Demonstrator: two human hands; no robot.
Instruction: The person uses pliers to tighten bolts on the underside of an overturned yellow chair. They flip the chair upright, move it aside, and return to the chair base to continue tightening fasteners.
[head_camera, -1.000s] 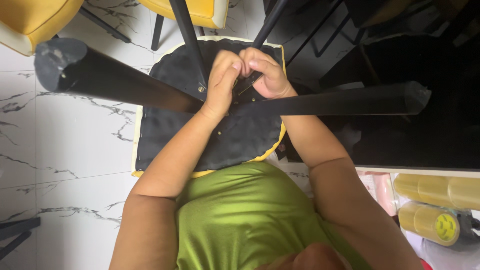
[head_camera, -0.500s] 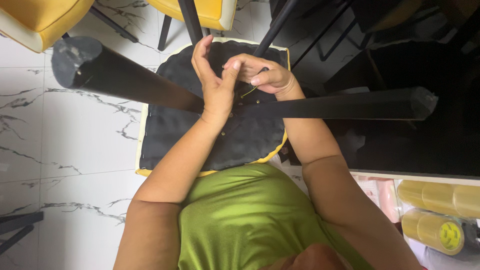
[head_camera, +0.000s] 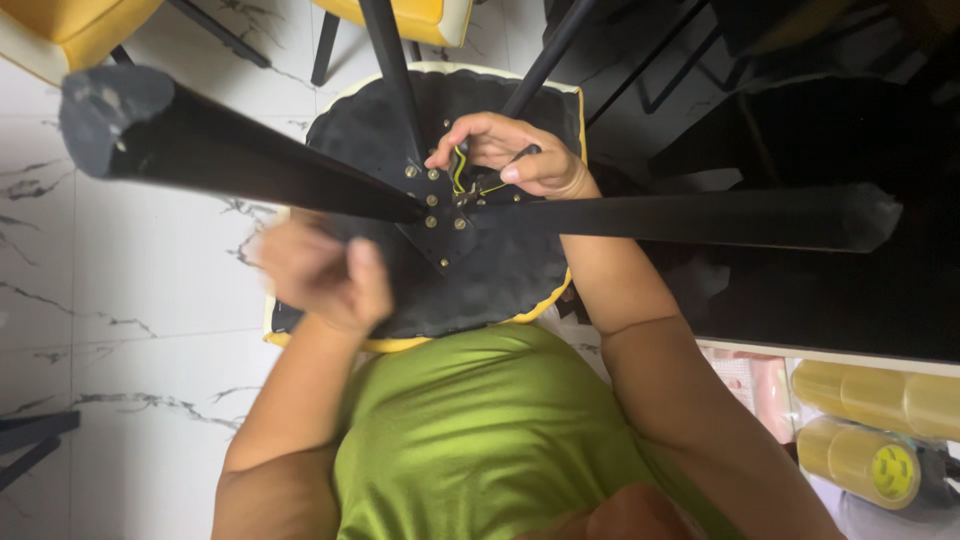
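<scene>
An upturned chair lies against my lap, its black seat underside (head_camera: 500, 270) facing up and its black legs (head_camera: 700, 215) sticking out toward me. My right hand (head_camera: 505, 155) rests at the metal mounting plate (head_camera: 435, 205) with its several bolts, pinching a small black and yellow tool (head_camera: 475, 180) at the joint. My left hand (head_camera: 325, 275) is blurred, pulled back toward my body over the seat's near left edge, its fingers curled; whether it holds anything small I cannot tell.
White marble floor (head_camera: 130, 300) lies to the left. Yellow chairs (head_camera: 60, 30) stand at the top. A black table (head_camera: 850, 290) fills the right side, with rolls of yellowish tape (head_camera: 870, 450) below its edge.
My left hand has left the mounting plate and drawn back toward my body. My right hand stays at the bolts with the tool. The view has shifted slightly.
</scene>
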